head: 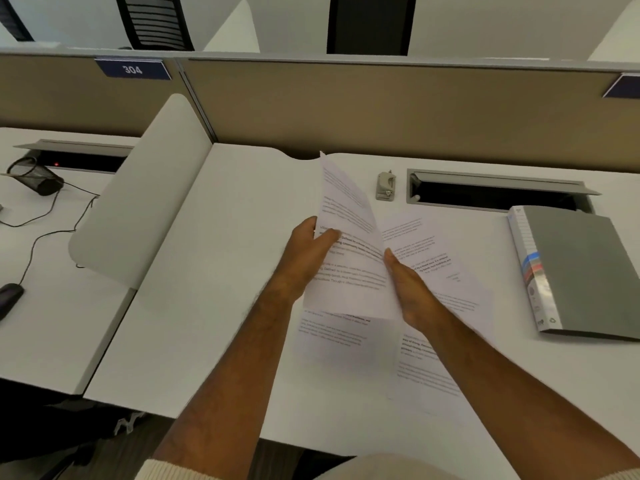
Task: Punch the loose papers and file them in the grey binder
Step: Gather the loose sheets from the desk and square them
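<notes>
**Papers lifted over a white office table**

The table (221, 271) is a plain white surface in an open office, backed by a tan fabric partition (381, 109) with grey trim. A blue plate (132, 69) on the partition at left reads "304"; a second blue plate at the far right edge is cut off and unreadable. A curved white divider (138, 202) separates this table from the neighbouring one, where a tipped black mesh cup (36, 178), a thin black cable and a dark mouse (9, 296) lie. Black chair backs show beyond the partition.

The left hand (304, 258) holds a sheet of printed paper (349, 258) raised and tilted, fingers clamped on its left edge with the thumb across the front. The right hand (412, 292) is flat with its fingers together and straight, pressed edge-on against the sheet's right side. More loose sheets (429, 341) lie spread on the table under both hands; their print is too blurred to read.

A small grey hole punch (385, 186) stands behind the papers, just left of an open cable slot (495, 192). The grey binder (581, 271) lies closed at the right, well apart from the papers, its spine label unreadable.
</notes>
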The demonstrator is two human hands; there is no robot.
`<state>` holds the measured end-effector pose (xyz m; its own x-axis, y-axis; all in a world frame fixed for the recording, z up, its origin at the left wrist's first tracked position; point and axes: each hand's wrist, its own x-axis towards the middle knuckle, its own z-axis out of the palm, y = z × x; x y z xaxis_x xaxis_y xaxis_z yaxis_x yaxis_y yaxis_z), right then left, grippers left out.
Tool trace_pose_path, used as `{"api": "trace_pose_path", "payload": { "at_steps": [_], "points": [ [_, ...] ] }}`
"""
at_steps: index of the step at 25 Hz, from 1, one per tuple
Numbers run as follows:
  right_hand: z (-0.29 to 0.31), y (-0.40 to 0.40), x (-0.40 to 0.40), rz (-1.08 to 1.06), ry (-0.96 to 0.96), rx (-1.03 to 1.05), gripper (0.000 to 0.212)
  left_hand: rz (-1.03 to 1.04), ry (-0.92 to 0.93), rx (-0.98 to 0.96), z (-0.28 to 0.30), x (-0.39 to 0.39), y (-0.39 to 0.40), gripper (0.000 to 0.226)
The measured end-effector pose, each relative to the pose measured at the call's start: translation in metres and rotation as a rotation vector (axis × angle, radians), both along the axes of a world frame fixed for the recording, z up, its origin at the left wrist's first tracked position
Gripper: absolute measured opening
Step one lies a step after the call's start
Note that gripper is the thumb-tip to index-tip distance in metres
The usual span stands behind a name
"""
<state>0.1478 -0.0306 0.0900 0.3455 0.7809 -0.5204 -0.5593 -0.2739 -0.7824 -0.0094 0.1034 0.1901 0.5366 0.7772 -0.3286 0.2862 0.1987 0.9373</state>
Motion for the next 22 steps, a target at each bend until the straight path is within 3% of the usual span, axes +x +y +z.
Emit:
{"api": "trace_pose_path", "payload": {
  "at_steps": [2, 4, 9, 12, 16, 19, 22],
  "points": [
    [0.000, -0.015, 0.008, -0.069, 0.170, 0.077, 0.049, -0.043, 0.023, -0.026, -0.010, 0.003, -0.010, 0.021],
    [-0.007, -0.029, 0.016, -0.112, 0.169, 0.082, 0.048, -0.073, 0.067, -0.023, -0.025, 0.004, -0.017, 0.022],
    [-0.025, -0.062, 0.026, -0.137, -0.148, -0.060, 0.041, -0.140, 0.282, 0.025, -0.077, 0.000, -0.032, 0.017],
    [-0.034, -0.081, 0.034, -0.084, -0.358, -0.143, 0.037, -0.072, 0.342, -0.068, -0.115, -0.014, -0.035, 0.024],
    [-0.047, -0.105, 0.048, -0.065, -0.445, -0.221, 0.039, 0.036, 0.485, 0.048, -0.156, -0.036, -0.035, 0.033],
    [-0.050, -0.116, 0.054, -0.062, -0.476, -0.246, 0.040, 0.114, 0.654, 0.261, -0.174, -0.044, -0.037, 0.054],
    [-0.052, -0.122, 0.057, -0.070, -0.463, -0.252, 0.041, 0.059, 0.805, 0.328, -0.175, -0.039, -0.038, 0.084]
  ]
}}
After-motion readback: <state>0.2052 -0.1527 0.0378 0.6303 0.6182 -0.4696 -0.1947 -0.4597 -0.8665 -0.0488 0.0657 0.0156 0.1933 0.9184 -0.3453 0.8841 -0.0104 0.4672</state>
